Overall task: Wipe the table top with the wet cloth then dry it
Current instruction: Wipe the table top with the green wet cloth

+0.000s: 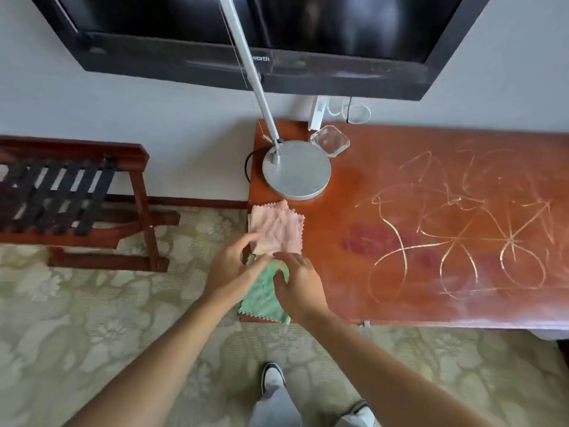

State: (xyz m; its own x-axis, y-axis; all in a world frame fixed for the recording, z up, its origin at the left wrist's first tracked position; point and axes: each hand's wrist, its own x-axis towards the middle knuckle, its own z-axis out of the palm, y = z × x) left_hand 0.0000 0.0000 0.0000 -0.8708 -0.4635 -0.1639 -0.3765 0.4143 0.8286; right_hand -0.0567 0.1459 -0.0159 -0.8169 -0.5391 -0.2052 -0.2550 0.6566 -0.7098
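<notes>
A reddish-brown wooden table top carries pale scribbled lines over its middle and right. At its left end lie two cloths: a pink cloth farther back and a green cloth at the front corner. My left hand rests across the green cloth's left part, fingertips reaching the pink cloth's near edge. My right hand lies flat on the green cloth's right part, fingers apart. Both hands hide much of the green cloth.
A lamp with a round grey base and slanted pole stands behind the cloths. A clear glass dish sits beside it. A dark screen hangs on the wall above. A wooden luggage rack stands left on patterned carpet.
</notes>
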